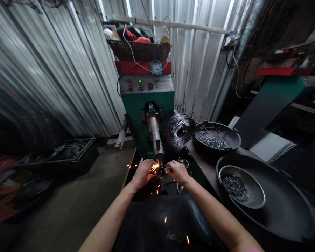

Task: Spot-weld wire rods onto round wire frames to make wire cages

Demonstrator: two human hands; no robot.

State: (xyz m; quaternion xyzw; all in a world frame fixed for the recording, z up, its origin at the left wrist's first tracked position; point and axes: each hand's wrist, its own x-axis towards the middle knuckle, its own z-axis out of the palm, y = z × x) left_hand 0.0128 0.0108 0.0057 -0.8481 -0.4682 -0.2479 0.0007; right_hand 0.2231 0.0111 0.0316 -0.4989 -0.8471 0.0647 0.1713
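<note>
Orange sparks point(154, 168) burst between my two hands, right under the tip of a spot welder's metal arm point(157, 140). My left hand point(143, 174) is at the left of the sparks, fingers bent and thumb below; what it grips is hidden by the glare. From the other side my right hand point(179, 172) pinches a small metal piece point(168, 169) close to the electrode, with a thin wire reaching toward the sparks. Thin wires also lie below the hands. The green welder body point(147, 99) stands straight ahead, its control panel showing a green light.
A wire coil point(180, 131) stands right of the welder. A black pan point(216, 136) holds wire pieces and frames. Nearer, a steel bowl point(243, 187) of short metal pieces sits in a large pan point(280, 199). A green bin point(68, 154) is at left. A dark apron point(160, 224) covers my lap.
</note>
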